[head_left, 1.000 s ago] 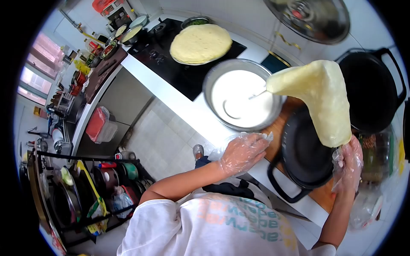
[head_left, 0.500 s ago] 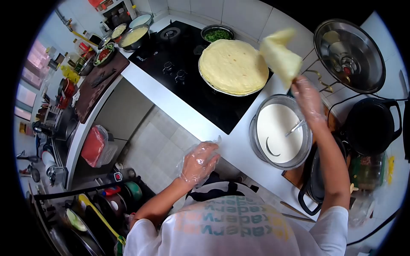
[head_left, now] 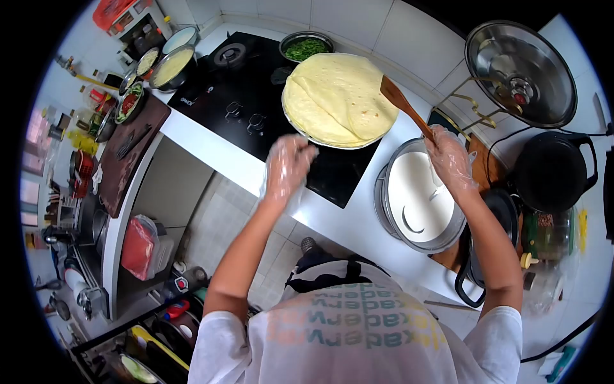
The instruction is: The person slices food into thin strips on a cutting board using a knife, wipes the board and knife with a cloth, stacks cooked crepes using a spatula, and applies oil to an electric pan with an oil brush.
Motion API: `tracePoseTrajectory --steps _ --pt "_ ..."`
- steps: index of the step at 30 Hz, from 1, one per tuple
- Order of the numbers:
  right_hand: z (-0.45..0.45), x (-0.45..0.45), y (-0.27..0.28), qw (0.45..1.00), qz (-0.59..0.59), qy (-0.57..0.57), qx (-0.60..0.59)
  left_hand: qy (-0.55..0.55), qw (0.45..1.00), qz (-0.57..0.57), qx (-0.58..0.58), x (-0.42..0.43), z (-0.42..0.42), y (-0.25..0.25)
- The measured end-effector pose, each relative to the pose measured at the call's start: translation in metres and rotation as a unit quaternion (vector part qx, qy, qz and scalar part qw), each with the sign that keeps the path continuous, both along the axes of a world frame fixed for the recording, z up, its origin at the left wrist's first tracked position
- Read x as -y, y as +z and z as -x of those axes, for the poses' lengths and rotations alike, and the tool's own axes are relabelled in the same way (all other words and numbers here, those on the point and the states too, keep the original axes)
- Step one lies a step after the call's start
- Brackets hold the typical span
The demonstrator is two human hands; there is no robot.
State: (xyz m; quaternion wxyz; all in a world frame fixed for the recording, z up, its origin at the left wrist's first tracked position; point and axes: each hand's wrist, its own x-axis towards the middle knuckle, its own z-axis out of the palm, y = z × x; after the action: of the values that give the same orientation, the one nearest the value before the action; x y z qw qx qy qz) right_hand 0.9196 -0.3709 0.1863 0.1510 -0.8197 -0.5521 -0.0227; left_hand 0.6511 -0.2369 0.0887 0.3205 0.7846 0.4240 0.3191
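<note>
My right hand (head_left: 449, 161), in a clear plastic glove, is closed around the handle of a wooden spatula (head_left: 404, 104). The spatula's blade tilts over the right edge of a stack of thin yellow pancakes (head_left: 345, 96). A loosely folded pancake lies on top of that stack. My left hand (head_left: 288, 168), also gloved, hovers just in front of the stack with fingers loosely bent and nothing visible in them. Below my right hand stands a glass bowl (head_left: 382, 205) of white batter (head_left: 419, 198), with part of a ladle showing in it.
A black cooktop (head_left: 256, 83) lies under the stack. Behind it sits a bowl of chopped greens (head_left: 304, 48). A big steel lid (head_left: 521, 73) leans at the back right, near a black pot (head_left: 555, 173). A brown cutting board (head_left: 131, 153) with a knife is at left.
The pancake draped from the spatula is now folded on the stack, leaving the blade bare. My left hand has moved up toward the stack; my right hand is slightly lower.
</note>
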Motion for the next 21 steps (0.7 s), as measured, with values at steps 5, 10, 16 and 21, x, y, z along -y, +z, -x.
tracePoseTrajectory --steps 5,10,16,21 --pt "-0.010 0.029 0.004 0.988 -0.034 0.004 -0.149 -0.022 0.954 -0.286 -0.083 -0.093 -0.057 -0.039" --pt "0.006 0.060 0.024 0.971 -0.030 -0.073 -0.225 -0.123 0.898 -0.335 -0.257 -0.142 -0.104 -0.035" --pt "0.002 0.092 0.013 0.937 -0.071 -0.129 -0.318 -0.232 0.840 -0.216 -0.441 -0.138 -0.079 0.010" --pt "0.001 0.095 0.021 0.929 -0.049 -0.148 -0.335 -0.237 0.854 -0.241 -0.395 -0.134 -0.048 0.013"
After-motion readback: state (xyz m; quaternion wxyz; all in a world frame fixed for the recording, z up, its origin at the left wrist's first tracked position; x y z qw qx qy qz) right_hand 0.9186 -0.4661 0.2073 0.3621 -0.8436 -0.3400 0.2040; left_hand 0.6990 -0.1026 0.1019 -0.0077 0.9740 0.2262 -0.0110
